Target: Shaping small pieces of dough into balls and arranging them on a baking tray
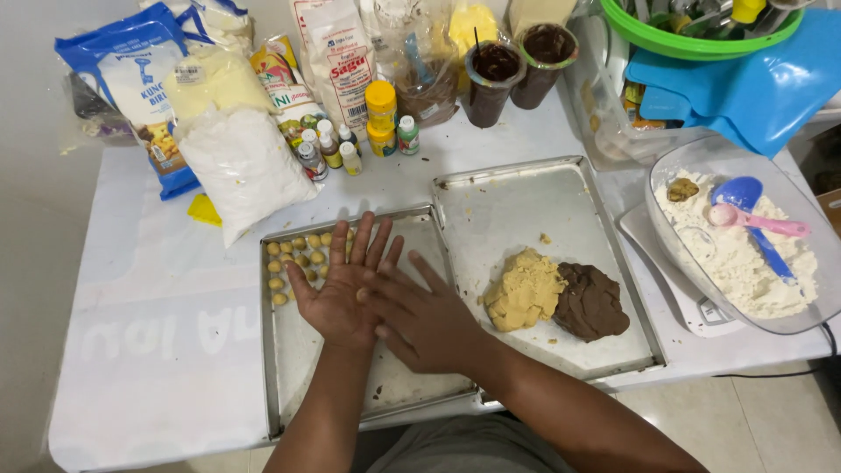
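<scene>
Both forearms reach forward from the bottom of the view, bare to the elbow. The left hand (337,293) lies palm up, fingers spread and pointing away from the body. The right hand (420,315) lies palm down across it, fingers extended toward the left, its palm pressed flat against the left palm. Neither hand is closed.
</scene>
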